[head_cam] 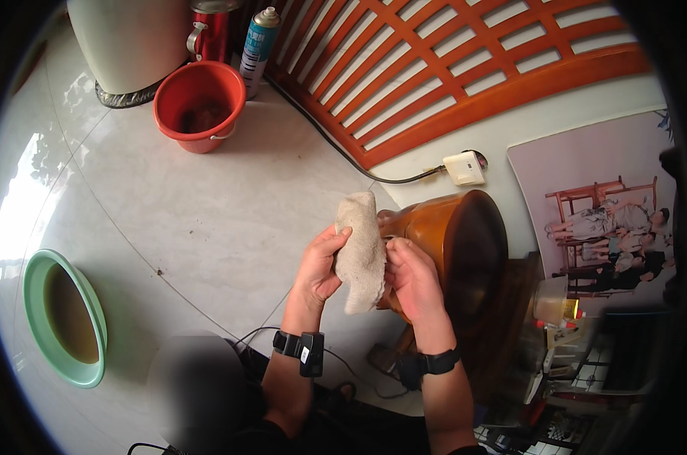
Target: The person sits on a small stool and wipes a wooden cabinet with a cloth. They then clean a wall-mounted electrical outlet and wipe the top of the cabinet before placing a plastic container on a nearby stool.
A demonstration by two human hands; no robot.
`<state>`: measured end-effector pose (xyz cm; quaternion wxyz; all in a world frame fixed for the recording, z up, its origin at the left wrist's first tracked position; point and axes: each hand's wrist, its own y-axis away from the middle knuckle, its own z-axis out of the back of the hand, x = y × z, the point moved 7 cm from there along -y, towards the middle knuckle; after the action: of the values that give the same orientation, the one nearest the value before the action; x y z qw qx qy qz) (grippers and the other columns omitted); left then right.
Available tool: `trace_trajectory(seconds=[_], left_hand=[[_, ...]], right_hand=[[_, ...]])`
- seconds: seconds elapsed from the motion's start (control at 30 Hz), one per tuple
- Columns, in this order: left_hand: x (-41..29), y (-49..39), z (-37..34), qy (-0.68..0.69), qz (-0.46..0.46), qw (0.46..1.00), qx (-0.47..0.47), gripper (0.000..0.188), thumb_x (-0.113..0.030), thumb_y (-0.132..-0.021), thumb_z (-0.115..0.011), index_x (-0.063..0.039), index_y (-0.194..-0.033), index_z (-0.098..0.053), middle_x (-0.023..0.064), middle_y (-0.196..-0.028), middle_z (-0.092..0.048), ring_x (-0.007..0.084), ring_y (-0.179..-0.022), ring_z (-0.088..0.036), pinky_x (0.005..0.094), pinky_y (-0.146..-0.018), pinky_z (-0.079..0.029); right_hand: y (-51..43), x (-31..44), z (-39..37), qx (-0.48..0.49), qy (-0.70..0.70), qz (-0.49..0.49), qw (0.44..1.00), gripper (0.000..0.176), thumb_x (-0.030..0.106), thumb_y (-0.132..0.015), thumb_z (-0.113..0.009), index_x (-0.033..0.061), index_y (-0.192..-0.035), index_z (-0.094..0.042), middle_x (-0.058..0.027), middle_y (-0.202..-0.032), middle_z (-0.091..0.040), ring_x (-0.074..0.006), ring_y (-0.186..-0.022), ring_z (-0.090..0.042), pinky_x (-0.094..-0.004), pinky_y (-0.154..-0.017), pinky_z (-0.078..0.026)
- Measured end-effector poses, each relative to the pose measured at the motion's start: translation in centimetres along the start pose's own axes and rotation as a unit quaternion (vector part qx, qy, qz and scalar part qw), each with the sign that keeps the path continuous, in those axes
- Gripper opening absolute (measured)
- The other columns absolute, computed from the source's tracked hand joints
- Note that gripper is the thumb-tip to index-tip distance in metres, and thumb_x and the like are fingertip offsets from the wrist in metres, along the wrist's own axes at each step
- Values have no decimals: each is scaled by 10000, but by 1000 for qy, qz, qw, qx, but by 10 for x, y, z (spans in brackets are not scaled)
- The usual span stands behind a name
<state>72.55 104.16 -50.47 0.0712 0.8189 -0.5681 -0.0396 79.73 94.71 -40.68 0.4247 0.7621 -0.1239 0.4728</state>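
Observation:
A beige terry cloth, folded into a long pad with a frayed edge, is held up in front of me. My left hand grips its left side, thumb lying on top. At the frayed right edge, the curled fingers of my right hand pinch the cloth; their tips are partly hidden. Just behind and right of that hand is a glossy orange-brown wooden piece, its wide round dark end turned to the right. Both my wrists carry black strapped devices.
A green basin of murky brown water sits on the tiled floor at left. Farther off stand a red bucket, a spray can and a pale bin. A black cable runs along the slatted wooden furniture to a wall socket.

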Motion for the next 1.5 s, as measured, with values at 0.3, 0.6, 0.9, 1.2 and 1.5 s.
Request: trace_trajectory(seconds=[0.3,0.6,0.9,1.2,1.5], left_hand=[[-10,-1,20,-167,-39,978,-120,510,-156,-1031,-647,24,-1480,-488,123,-1194,-713,208,-1056,-703,340,-936,-570],[-18,5,5,-290,-67,954,-41,781,68,-903,-724,-17,-1601,-385,96,-1224,-706,186,-1106,-676,323,-946,-562],[-14,5,-13,-621,-39,778,-89,382,22,-886,-756,-85,-1252,-762,96,-1359,-653,215,-1261,-611,333,-1004,-532],[-35,10,-11,-456,-110,864,-183,252,-156,-917,-662,73,-958,-758,31,-767,-692,107,-690,-618,293,-641,-519],[-15,-29,-36,-407,-162,883,-169,286,-136,-935,-762,61,-1130,-692,80,-985,-737,132,-845,-673,291,-759,-542]], right_hand=[[0,19,0,4,181,80,980,451,-75,-952,-662,-32,-1399,-620,-104,-1215,-706,-131,-1061,-675,-279,-933,-541],[10,52,-10,-67,490,227,839,383,-71,-889,-727,-18,-1268,-713,-60,-1126,-707,-130,-926,-680,-284,-792,-552],[24,70,-45,-102,709,321,619,197,58,-835,-753,44,-1030,-727,-115,-1097,-686,-368,-973,-672,-413,-845,-552],[-8,154,25,-138,591,390,692,266,143,-879,-764,-6,-1096,-725,-214,-1247,-713,-386,-1175,-677,-423,-1021,-534],[-103,202,202,-285,497,287,767,422,157,-937,-762,-78,-1275,-667,-193,-1171,-753,-239,-1152,-714,-324,-965,-554]])
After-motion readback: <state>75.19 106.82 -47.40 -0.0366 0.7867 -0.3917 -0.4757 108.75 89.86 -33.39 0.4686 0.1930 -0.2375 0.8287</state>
